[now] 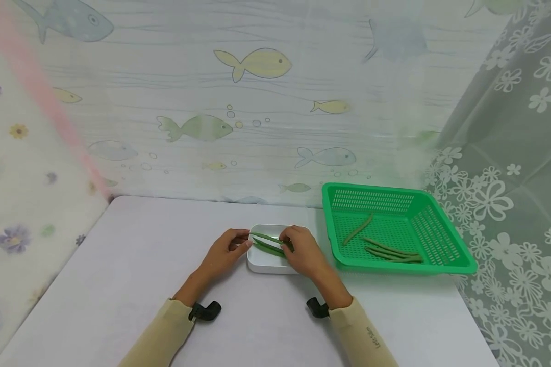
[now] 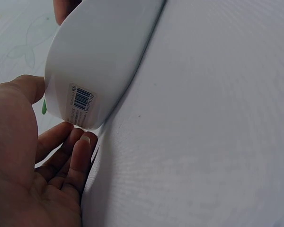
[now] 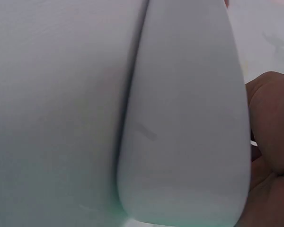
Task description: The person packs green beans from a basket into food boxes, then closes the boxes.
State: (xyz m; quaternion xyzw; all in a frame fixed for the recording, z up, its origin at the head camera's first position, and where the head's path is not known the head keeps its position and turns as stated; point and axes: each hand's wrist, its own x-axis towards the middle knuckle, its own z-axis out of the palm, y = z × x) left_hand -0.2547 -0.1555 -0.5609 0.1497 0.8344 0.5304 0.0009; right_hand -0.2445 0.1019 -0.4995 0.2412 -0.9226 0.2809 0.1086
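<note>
The green beans (image 1: pixel 268 247) lie in the dish (image 1: pixel 271 267). They look light, a bit bendy and maybe slippery, so a soft pinch near the middle should do. The right hand (image 1: pixel 304 252) pinches their 3 o'clock ends. The left hand (image 1: pixel 224 253), fingers loose, sits at 9 o'clock, right by their tips.

I see a beige left sleeve (image 1: pixel 160 336) behind the left hand (image 1: pixel 225 250) and a matching right sleeve (image 1: pixel 360 331) behind the right hand (image 1: pixel 305 251), with small dark lettering (image 1: pixel 373 337) along its outer side. Inward of each cuff sits a stubby black mount (image 1: pixel 206 311), elbow-shaped and rounded.
</note>
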